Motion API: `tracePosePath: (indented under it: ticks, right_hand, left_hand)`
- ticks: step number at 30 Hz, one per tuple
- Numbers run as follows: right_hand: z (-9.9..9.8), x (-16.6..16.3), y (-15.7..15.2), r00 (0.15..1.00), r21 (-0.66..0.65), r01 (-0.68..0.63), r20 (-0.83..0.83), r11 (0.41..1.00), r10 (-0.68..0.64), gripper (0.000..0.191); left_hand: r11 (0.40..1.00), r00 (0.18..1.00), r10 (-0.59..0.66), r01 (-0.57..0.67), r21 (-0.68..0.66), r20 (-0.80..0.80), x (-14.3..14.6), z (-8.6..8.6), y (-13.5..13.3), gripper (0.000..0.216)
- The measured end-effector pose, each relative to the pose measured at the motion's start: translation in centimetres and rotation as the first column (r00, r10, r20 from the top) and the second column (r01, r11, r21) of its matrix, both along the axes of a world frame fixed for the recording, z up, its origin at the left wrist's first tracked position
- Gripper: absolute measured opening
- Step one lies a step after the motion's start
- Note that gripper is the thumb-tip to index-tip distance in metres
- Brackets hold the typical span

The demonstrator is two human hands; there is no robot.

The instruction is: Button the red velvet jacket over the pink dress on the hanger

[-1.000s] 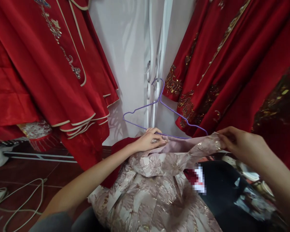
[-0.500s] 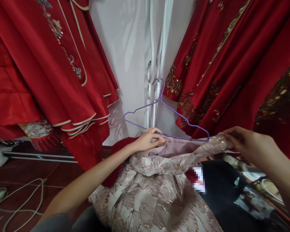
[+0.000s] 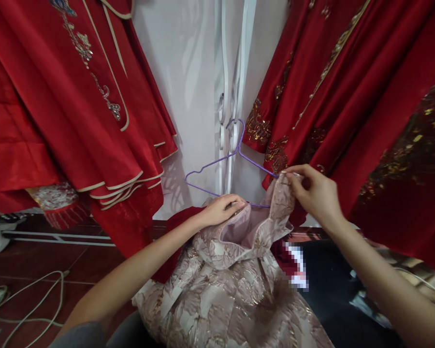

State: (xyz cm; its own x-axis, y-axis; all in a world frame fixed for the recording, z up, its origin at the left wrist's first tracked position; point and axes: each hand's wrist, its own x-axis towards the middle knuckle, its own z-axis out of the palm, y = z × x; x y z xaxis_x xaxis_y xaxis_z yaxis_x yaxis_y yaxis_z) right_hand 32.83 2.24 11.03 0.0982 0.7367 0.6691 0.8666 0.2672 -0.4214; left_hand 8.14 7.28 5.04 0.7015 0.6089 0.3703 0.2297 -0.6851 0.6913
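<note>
A pale pink brocade dress point(image 3: 224, 295) with gold threads lies over my lap, its lilac lining showing at the open top. My left hand point(image 3: 223, 210) is closed on the top edge of the dress, near the hanger's bottom bar. Between thumb and fingers, my right hand point(image 3: 310, 191) pinches the other end of that edge, raised against the hanger's right arm. The purple hanger point(image 3: 212, 163) stands behind the dress, hook upward; its right end is hidden by the raised fabric.
Red embroidered garments hang on the left point(image 3: 105, 130) and on the right point(image 3: 348, 111). Between them stands a white cabinet point(image 3: 181, 96) with long handles. A pale cable point(image 3: 39, 285) lies on the tiled floor at lower left. Something black point(image 3: 322, 275) lies at lower right.
My right hand has moved left and up, bringing its end of the dress edge over the hanger's right arm. My left hand has stayed nearly in place.
</note>
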Motion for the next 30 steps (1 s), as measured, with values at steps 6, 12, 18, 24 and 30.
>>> tracePosePath:
  ticks: [6,12,18,24,30]
  right_hand:
    - [-2.6,-0.9,3.0,0.996,-0.078,-0.068,-0.070,0.995,0.062,0.029]
    - [-2.1,1.1,3.4,0.994,-0.096,-0.095,-0.066,0.991,0.088,0.034]
    - [-2.2,1.3,3.7,0.994,-0.080,-0.093,-0.063,0.992,0.088,0.035]
    - [-2.2,1.0,3.5,0.995,-0.083,-0.079,-0.061,0.993,0.074,0.033]
    - [-2.1,1.0,3.5,0.995,-0.086,-0.090,-0.056,0.992,0.085,0.032]
  left_hand:
    - [0.936,0.928,0.335,-0.348,0.059,0.161,-2.3,0.0,0.9,0.032]
    - [0.489,0.482,0.825,-0.870,0.054,0.295,-9.1,-1.2,3.8,0.033]
    - [0.371,0.365,0.905,-0.928,0.011,0.218,-13.0,-4.0,4.9,0.032]
    - [0.340,0.323,0.934,-0.935,-0.099,0.153,-13.4,-5.1,5.2,0.028]
    - [0.348,0.336,0.933,-0.933,-0.087,0.127,-13.3,-5.1,5.6,0.030]
